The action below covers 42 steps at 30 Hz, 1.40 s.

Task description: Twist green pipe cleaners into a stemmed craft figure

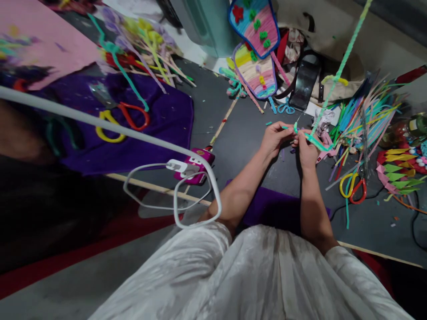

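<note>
1. Because both hands meet on one small turquoise fuzzy piece (320,146), its bends probably depend on fingertip pressure; if either pinch slackened, one could spring open. The left hand (276,136) has a narrow grip on its left end, and the right hand (306,149) pinches it beside that grip. The piece is held over the right half of the worktop (240,133).
2. A long twisted strand (347,54) runs from beside the right hand to the far edge of view and seems to join the piece, though the joint is too small to make out. Anything brushing its free stretch would likely tug the fingers and turn the work.
3. A thin, wire-like tip (298,118) points away just beyond the left fingertips; a sliding pinch could mean a pricked finger.
4. Loose coloured stems (367,115) lie just right of the piece's right end. Fuzz catching on them could drag several along.
5. Scissors (358,177) lie near those stems, right of the right forearm (312,191); a wide elbow swing might knock them.
6. A white cable (167,145) loops across the left forearm (245,182) as seen from above. Whether they touch, I cannot tell; a snag could jerk that arm or pull at the magenta power strip (204,155).
</note>
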Each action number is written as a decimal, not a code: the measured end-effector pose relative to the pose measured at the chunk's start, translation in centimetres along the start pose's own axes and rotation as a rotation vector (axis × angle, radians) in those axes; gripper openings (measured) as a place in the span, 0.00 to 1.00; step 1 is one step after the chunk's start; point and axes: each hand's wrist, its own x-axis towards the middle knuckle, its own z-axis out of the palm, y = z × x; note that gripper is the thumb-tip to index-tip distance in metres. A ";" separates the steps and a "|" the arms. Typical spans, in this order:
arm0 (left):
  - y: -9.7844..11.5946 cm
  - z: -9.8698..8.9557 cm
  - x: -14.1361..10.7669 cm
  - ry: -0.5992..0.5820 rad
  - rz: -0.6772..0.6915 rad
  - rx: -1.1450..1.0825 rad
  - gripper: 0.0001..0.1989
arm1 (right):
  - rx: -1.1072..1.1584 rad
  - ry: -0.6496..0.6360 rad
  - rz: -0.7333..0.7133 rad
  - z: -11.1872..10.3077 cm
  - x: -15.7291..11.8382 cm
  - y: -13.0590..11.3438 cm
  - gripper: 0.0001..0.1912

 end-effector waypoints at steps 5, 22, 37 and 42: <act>0.4 0.0 0.0 -0.013 -0.086 -0.046 0.14 | 0.122 -0.038 0.048 0.0 0.0 -0.5 0.13; 0.8 -0.2 -0.4 -0.293 -0.244 -0.148 0.19 | 0.233 -0.190 0.071 -0.1 0.1 -0.8 0.14; -0.6 0.0 0.0 0.126 0.211 0.196 0.09 | -0.313 -0.125 -0.299 -0.8 -0.1 0.3 0.12; -0.5 0.0 -0.1 0.149 0.191 0.230 0.08 | -0.427 -0.186 -0.422 -1.0 0.2 0.0 0.15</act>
